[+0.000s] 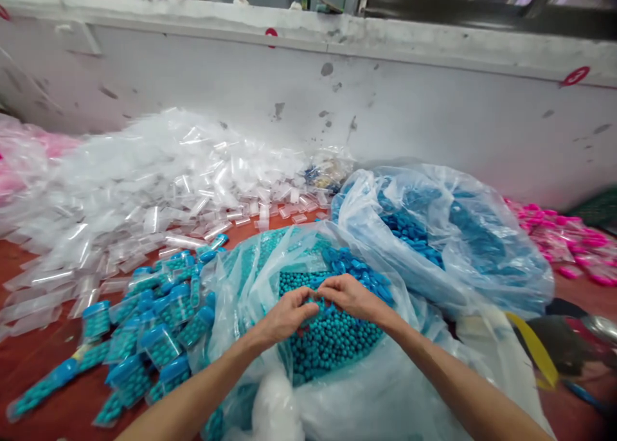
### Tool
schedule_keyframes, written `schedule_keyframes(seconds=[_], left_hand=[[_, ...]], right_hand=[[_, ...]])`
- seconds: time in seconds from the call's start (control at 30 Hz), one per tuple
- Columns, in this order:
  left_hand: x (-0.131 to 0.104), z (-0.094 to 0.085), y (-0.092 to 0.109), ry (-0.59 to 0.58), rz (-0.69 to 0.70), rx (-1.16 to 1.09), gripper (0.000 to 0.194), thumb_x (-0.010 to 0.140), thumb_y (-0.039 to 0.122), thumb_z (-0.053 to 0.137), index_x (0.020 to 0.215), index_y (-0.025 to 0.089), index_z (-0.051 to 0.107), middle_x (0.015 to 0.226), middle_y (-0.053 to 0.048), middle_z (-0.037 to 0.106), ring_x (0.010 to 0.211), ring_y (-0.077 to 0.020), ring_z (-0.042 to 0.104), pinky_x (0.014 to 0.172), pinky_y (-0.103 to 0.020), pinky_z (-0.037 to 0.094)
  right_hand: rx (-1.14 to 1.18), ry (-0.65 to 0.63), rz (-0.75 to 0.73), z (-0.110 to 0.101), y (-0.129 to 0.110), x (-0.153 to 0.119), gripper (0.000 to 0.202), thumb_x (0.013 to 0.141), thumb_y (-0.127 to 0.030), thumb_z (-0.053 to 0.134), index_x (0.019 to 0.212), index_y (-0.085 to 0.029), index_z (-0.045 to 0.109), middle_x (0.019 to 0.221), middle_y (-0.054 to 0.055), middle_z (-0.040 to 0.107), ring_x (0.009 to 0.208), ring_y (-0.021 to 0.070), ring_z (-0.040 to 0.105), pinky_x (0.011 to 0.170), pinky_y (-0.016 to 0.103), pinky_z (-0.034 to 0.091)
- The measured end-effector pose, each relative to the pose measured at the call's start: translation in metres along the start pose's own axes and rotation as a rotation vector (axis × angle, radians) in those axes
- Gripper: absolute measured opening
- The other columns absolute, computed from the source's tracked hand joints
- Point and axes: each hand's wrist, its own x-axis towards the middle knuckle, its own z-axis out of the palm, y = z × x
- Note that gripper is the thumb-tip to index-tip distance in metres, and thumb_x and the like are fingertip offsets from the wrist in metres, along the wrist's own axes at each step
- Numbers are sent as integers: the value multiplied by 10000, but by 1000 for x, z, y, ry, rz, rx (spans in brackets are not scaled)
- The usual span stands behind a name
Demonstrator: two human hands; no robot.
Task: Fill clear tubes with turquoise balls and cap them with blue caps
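Note:
My left hand (292, 311) and my right hand (348, 294) meet fingertip to fingertip above an open plastic bag (250, 299). Both are closed in a pinch, and whatever sits between the fingers is too small and hidden to name. Right below them, the bag is full of small round teal beads (332, 344). A heap of blue plastic caps (357, 267) lies on the beads just behind my right hand. To the left of the bag, clear containers filled with teal beads and closed with blue caps (161, 344) are piled on the red surface.
Empty clear plastic containers (144, 177) form a big mound at the back left. Another plastic bag (501, 261) with blue caps stands behind to the right. Pink pieces (573, 238) lie at the far right, near a yellow strap (535, 348). A white wall (216, 84) runs along the back.

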Motion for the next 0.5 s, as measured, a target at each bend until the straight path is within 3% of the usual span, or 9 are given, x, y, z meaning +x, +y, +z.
schedule_keyframes(seconds=[0.1,0.23,0.37,0.5], left_hand=[[-2,-5,-6,30,-90,-178,318,743,423,535,928,179,451,599,50,523,426,-90,522,371,-174,362],[-4,-10,-17,37,-103,-286,376,727,456,564,942,177,434,640,22,578,410,-85,544,320,-140,311],[-4,-11,-21,-14,-96,-381,403,715,453,587,964,174,437,681,3,601,435,-88,561,331,-142,333],[-3,-10,-23,-10,-96,-427,414,709,455,599,964,174,434,677,2,601,439,-93,564,338,-150,343]], right_hand=[[-274,124,8,-4,18,-2,225,845,-215,411,891,-168,627,822,36,629,753,154,553,660,244,383],[-684,-7,-52,18,34,-3,162,808,-162,468,846,-167,626,905,98,599,868,225,523,708,317,375],[-781,-32,-79,43,40,1,233,846,-114,382,790,-157,604,884,110,595,903,244,503,754,359,346],[-759,19,47,42,38,1,217,846,-111,371,876,-161,579,792,91,603,773,211,531,670,309,350]])
